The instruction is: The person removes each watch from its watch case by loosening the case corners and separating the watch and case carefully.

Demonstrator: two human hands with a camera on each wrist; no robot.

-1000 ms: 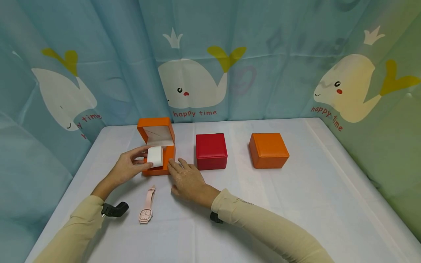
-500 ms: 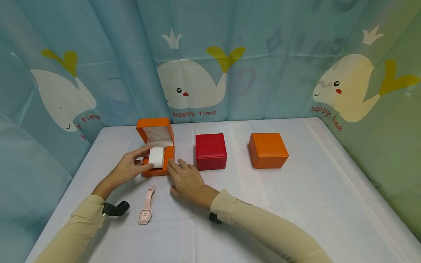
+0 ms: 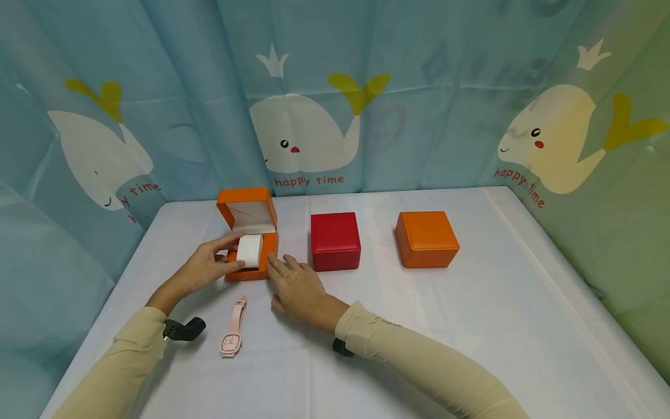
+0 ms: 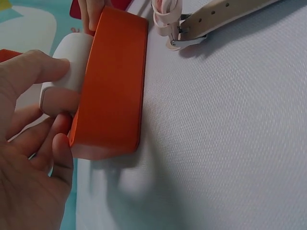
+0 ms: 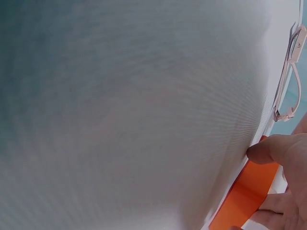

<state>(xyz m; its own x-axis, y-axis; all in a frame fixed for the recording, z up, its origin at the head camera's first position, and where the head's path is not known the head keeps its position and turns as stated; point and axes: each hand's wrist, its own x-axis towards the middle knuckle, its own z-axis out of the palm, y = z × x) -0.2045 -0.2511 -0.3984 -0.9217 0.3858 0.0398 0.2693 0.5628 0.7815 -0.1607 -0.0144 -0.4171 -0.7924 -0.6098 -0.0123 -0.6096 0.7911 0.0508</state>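
Observation:
My left hand [image 3: 201, 267] pinches a white watch cushion [image 3: 250, 251] between thumb and fingers. The cushion sits partly inside an open orange watch box [image 3: 247, 276], its lid raised at the back. In the left wrist view the cushion [image 4: 74, 48] stands up above the box wall [image 4: 112, 81]. My right hand [image 3: 298, 290] rests against the box's right front side with its fingers extended; the right wrist view shows its thumb [image 5: 271, 148] against the orange wall [image 5: 244, 196]. A pink wristwatch [image 3: 231, 343] lies on the white cloth in front of the box.
A closed red box [image 3: 335, 240] stands to the right of the open one. Farther right is a closed orange box [image 3: 426, 238]. Behind the white-covered table [image 3: 419, 349] hangs a blue curtain [image 3: 419, 134] with whale prints.
Between one second and half a second ago, the white cushion and left fingers shifted very slightly right. Since then, both hands have held almost still; the boxes and wristwatch stay in place.

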